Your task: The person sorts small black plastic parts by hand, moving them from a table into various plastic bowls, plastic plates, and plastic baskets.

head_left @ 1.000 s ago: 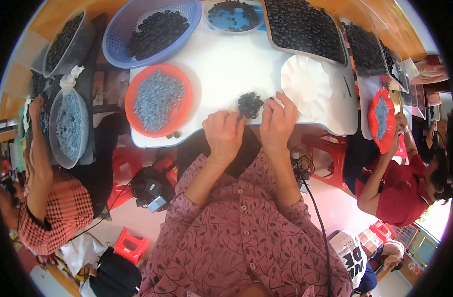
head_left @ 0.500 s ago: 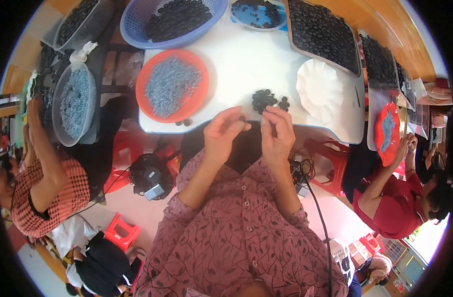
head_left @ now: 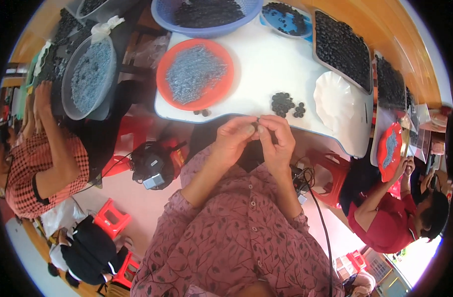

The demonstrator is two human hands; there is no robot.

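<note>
Just off the table's near edge, my left hand and my right hand meet at the fingertips. A small dark round piece is pinched between them, mostly covered by the fingers. Beyond my right hand lies a loose pile of small black ring-like pieces, with a smaller cluster of black pieces beside it. To the left stands an orange-red plate heaped with tiny clear bluish pieces. A couple of dark pieces rest by its near rim.
A white scalloped dish sits at the right, near a tray full of black pieces. A blue basket and a blue-white dish stand farther back. Co-workers sit left and right. A black cable hangs by my right side.
My hands have come together at the dark piece, which my left fingers held earlier while the right hand was apart. The view has shifted, so the table's things appear farther right.
</note>
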